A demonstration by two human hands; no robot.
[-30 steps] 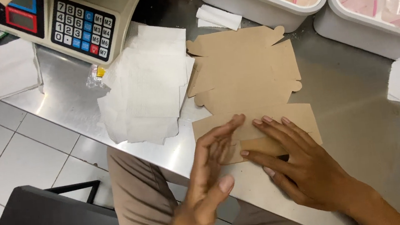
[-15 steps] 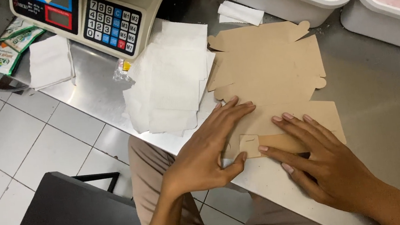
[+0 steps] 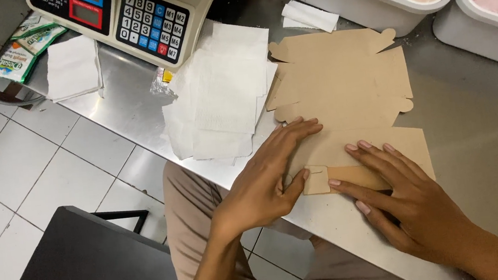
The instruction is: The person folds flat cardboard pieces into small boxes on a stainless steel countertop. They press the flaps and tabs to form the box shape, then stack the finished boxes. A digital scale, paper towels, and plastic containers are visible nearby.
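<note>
While the left hand (image 3: 265, 184) lies flat on the flat brown die-cut cardboard box blank (image 3: 342, 97), the right hand (image 3: 407, 204) presses its folded flap (image 3: 341, 177) with spread fingers — both open, gripping nothing — creasing seems underway; next, firm pressure along the fold.

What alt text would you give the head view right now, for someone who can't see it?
Both hands, left hand and right hand, press flat on an unfolded brown cardboard box blank on a steel counter, folding its near flap. White paper sheets lie left of it, below a weighing scale.
</note>
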